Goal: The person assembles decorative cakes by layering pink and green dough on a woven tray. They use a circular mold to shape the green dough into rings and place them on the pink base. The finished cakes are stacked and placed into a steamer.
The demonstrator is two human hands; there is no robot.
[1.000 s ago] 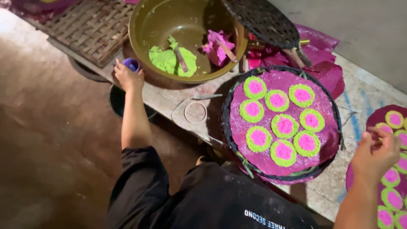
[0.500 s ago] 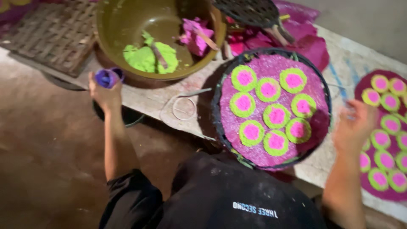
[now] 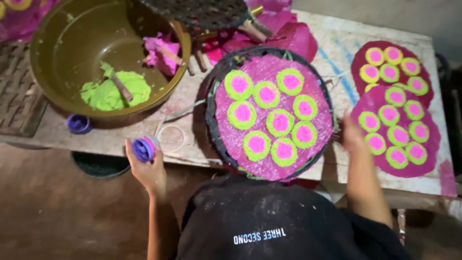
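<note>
My left hand (image 3: 147, 168) is shut on a small round purple cup (image 3: 143, 149) at the table's front edge, close to a thin white ring (image 3: 171, 137) lying on the table. My right hand (image 3: 352, 137) is blurred and rests against the right rim of a round woven tray (image 3: 211, 130). The tray carries a pink sheet (image 3: 269, 166) with several green discs with pink centres (image 3: 280, 122). I cannot tell whether that hand grips the rim.
A brown bowl (image 3: 53, 58) at the back left holds green paste (image 3: 108, 91), pink paste (image 3: 161, 50) and a stick. A second purple cup (image 3: 78, 123) stands beside it. Pink sheets with discs (image 3: 394, 130) lie to the right. A woven mat (image 3: 17, 101) lies far left, another tray (image 3: 202, 12) behind.
My left hand has drawn the purple cup back from the bowl's rim to the table's front edge. My right hand has moved left from the pink sheets to the tray's right rim.
</note>
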